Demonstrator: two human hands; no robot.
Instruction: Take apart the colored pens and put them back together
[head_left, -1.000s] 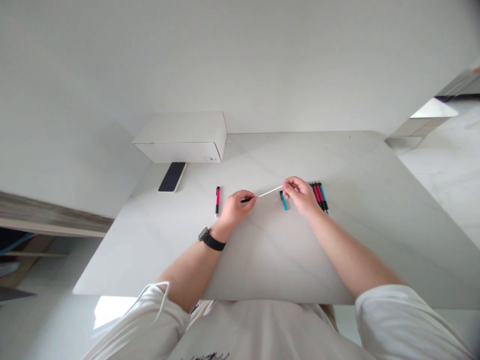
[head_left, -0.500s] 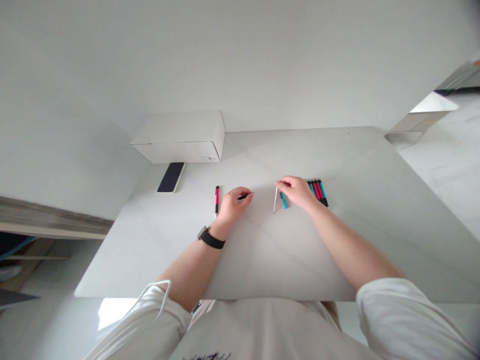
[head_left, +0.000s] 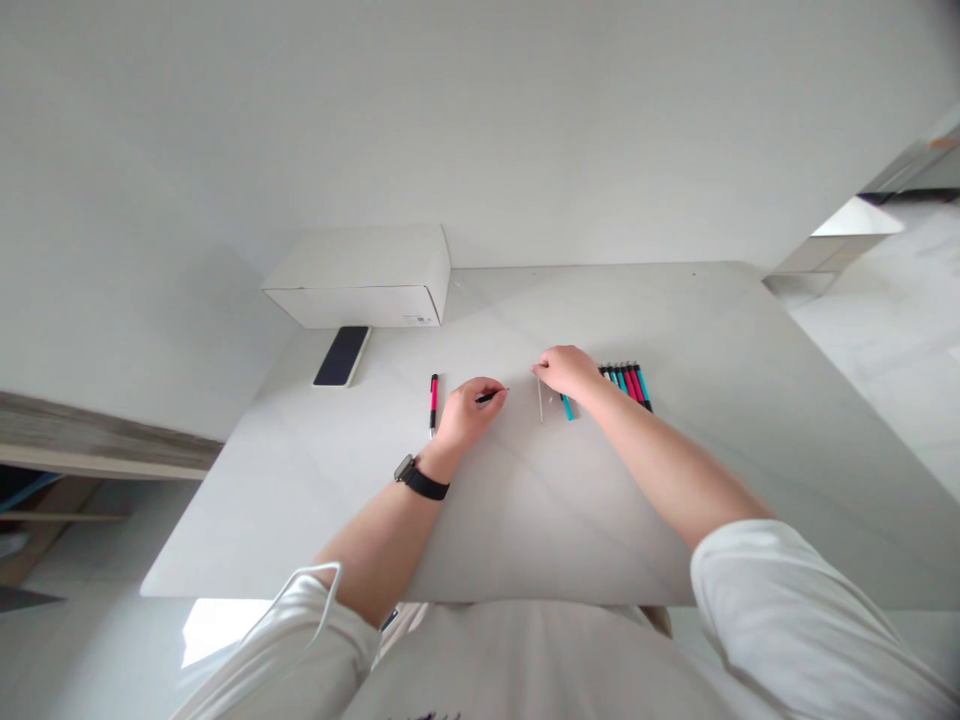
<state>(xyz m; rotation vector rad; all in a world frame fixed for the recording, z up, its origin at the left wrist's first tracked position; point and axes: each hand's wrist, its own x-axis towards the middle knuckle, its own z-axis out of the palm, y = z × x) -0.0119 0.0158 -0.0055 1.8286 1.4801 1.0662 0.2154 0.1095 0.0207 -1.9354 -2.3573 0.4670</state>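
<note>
My left hand point(head_left: 469, 412) is shut on a slim black pen point(head_left: 489, 397), whose tip sticks out past the fingers. My right hand point(head_left: 566, 372) hangs a short way to the right, its fingertips at the top of a thin white rod point(head_left: 539, 400). The rod runs toward me, and it appears held. Just right of it lies a teal-and-black pen part point(head_left: 567, 407). Beyond my right wrist stands a tight row of several red, teal and black pens point(head_left: 625, 385). Left of my left hand lies a red-and-black pen point(head_left: 433, 400).
The pale marble-look table point(head_left: 570, 300) holds everything. At its far left corner stand a white cardboard box point(head_left: 356, 305) and a dark-screened phone point(head_left: 342, 356). A black watch point(head_left: 420, 483) circles my left wrist. The table's edges drop to a pale floor.
The white rod has left the black pen and now points toward me instead of lying between my hands. My right hand has moved left with it. My left hand has barely moved.
</note>
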